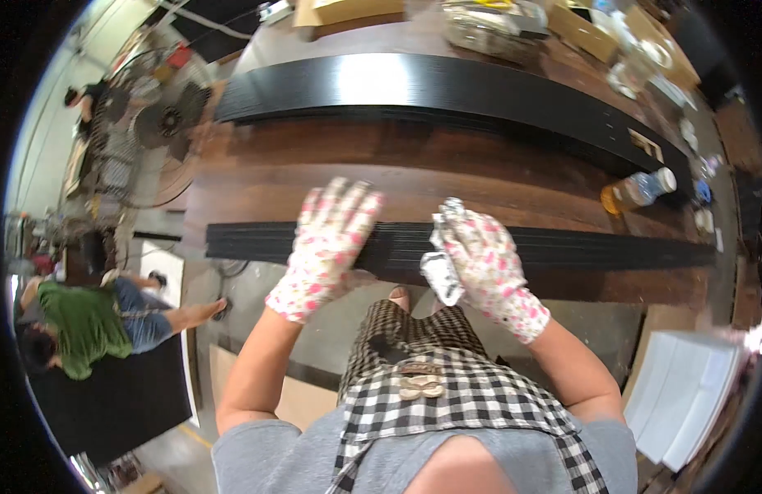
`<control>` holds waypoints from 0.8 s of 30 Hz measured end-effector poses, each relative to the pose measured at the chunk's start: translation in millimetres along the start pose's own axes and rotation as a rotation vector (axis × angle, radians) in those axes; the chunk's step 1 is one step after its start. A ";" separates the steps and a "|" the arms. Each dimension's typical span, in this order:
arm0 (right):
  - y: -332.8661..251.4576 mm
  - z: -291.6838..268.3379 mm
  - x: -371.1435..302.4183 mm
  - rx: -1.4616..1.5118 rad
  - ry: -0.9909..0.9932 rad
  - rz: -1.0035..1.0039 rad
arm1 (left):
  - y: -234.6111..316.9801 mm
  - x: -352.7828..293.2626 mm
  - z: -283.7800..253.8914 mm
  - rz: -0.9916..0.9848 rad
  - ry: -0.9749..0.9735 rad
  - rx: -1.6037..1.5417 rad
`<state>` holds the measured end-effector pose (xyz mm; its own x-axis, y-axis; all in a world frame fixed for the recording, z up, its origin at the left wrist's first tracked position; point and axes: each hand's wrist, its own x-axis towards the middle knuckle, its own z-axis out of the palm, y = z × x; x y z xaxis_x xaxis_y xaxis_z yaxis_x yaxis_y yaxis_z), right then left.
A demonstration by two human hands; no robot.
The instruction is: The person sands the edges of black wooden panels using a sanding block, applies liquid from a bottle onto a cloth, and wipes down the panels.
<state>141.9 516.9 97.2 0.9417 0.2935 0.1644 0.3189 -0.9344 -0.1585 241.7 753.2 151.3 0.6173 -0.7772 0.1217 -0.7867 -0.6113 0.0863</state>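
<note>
Right fingers (486, 235) hold a cloth (442, 278), with bottle (642, 190) and black boards (480, 86) beyond.

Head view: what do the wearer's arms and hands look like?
Left hand and right hand wear matching white gloves with a pink, floral-looking print. Forearms are bare; short sleeves are plain grey. No cables visible.

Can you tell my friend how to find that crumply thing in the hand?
On the big brown table, find the long black stack along the near edge. Over it, the right hand holds a crumpled thing, perhaps a cloth. It is whitish-grey with dark patches, unlike the pink-spotted glove beside it.
</note>
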 end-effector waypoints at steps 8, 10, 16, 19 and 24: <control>2.1 -9.9 3.7 -0.014 0.095 -0.047 | -174.1 -184.1 54.2 -0.675 0.720 -0.835; 16.0 5.1 -1.6 -0.094 0.100 -0.067 | -177.5 -166.5 71.3 -0.708 0.547 -1.115; -53.5 15.9 52.9 -0.031 0.024 -0.112 | -202.5 -149.6 120.9 -0.341 0.365 -1.031; -113.3 27.7 109.2 0.118 -0.114 -0.154 | -189.6 -142.1 95.7 -0.344 0.381 -1.013; -216.3 62.2 203.9 0.253 0.015 -0.290 | -188.0 -136.6 107.4 -0.429 0.368 -1.179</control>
<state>271.6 791.4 104.5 0.8075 0.5334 0.2517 0.5898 -0.7332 -0.3384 306.0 958.3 12.2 0.9285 -0.3535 0.1138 -0.1782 -0.1552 0.9717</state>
